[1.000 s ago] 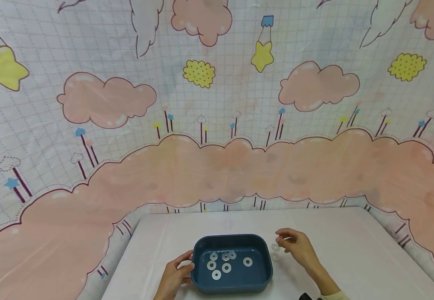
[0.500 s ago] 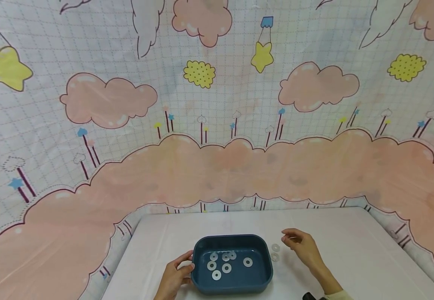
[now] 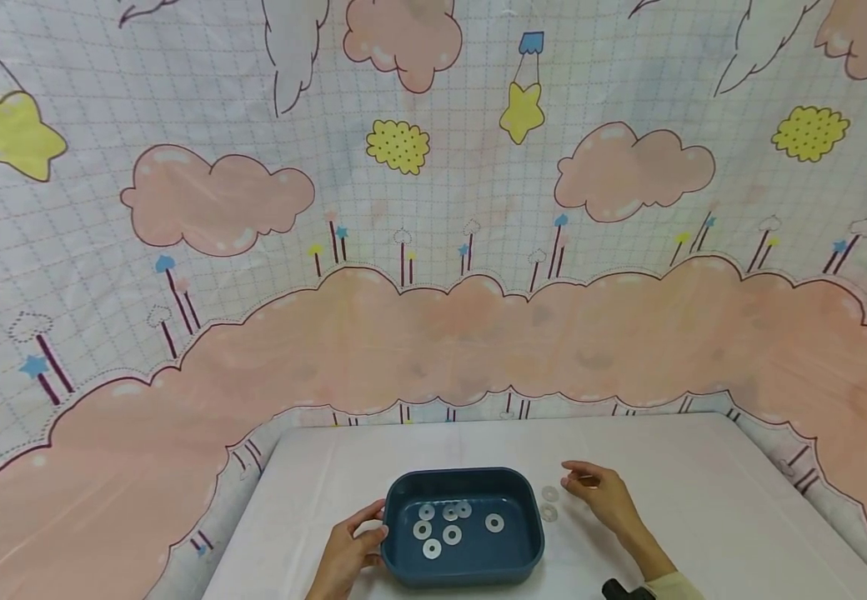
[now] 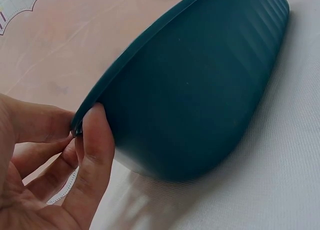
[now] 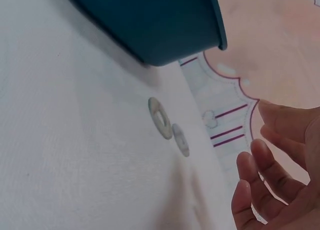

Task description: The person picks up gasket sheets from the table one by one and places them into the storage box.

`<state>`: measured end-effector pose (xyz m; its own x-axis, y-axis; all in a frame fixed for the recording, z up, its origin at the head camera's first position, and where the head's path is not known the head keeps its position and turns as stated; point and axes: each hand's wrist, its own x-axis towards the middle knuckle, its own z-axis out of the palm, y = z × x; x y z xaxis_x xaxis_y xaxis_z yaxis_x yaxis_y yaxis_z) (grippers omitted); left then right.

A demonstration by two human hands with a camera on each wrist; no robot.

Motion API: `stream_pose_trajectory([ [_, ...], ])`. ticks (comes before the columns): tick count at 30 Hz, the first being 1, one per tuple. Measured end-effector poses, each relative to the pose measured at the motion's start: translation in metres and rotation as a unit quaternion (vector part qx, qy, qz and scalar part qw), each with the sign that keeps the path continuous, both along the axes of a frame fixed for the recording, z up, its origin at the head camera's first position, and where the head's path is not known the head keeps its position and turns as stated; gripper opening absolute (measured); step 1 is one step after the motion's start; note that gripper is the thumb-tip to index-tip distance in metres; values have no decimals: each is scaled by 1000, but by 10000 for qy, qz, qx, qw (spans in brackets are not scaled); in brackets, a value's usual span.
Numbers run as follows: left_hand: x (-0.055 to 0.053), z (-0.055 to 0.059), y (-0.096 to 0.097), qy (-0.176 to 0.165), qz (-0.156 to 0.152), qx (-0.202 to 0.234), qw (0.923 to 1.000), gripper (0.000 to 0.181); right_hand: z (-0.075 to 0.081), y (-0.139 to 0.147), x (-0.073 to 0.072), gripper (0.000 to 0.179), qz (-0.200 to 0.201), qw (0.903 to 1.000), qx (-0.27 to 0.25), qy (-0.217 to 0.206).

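A dark blue rectangular plastic bin (image 3: 463, 568) stands on the white table, with several pale flat washers (image 3: 452, 535) lying on its floor. My left hand (image 3: 347, 546) grips the bin's left end; in the left wrist view, thumb and fingers pinch its rim (image 4: 145, 35). Just right of the bin, two more washers lie flat on the cloth, one whitish (image 5: 181, 140) and one greyer washer (image 5: 160, 118) nearer the bin. My right hand (image 3: 602, 496) hovers beside them, fingers loosely bent and nothing between them.
A white cloth covers the table (image 3: 681, 475). Behind it hangs a printed curtain (image 3: 433, 342) with clouds and stars. A black object (image 3: 624, 590) sits by the right sleeve (image 3: 674, 586).
My right hand has drawn back a little to the right, away from the two loose washers, which now show fully. The left hand and bin stay put.
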<state>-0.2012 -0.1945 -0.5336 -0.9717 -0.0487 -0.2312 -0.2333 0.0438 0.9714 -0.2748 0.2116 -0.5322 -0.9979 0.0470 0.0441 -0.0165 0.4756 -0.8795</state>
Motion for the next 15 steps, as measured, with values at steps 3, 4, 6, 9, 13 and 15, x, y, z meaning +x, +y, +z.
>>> stream_pose_trajectory([
  [3,-1,0,-1,13,3,-12,10000,54,-6,0,-3,35,45,10000,41,20],
  [4,-2,0,-1,18,3,-12,10000,54,-7,-1,-4,35,58,10000,26,26],
  [6,-3,1,-1,33,-2,-14,10000,54,-11,-2,-6,35,94,9999,2,42],
  [9,-4,1,-1,54,-19,-10,10000,54,-15,-4,-10,34,120,9999,-29,70],
  [13,-6,1,-2,52,-47,7,10000,53,-19,-7,-15,32,177,9997,65,143],
  [15,-7,1,-2,28,-67,5,10000,53,-22,-8,-17,30,191,9995,189,172],
])
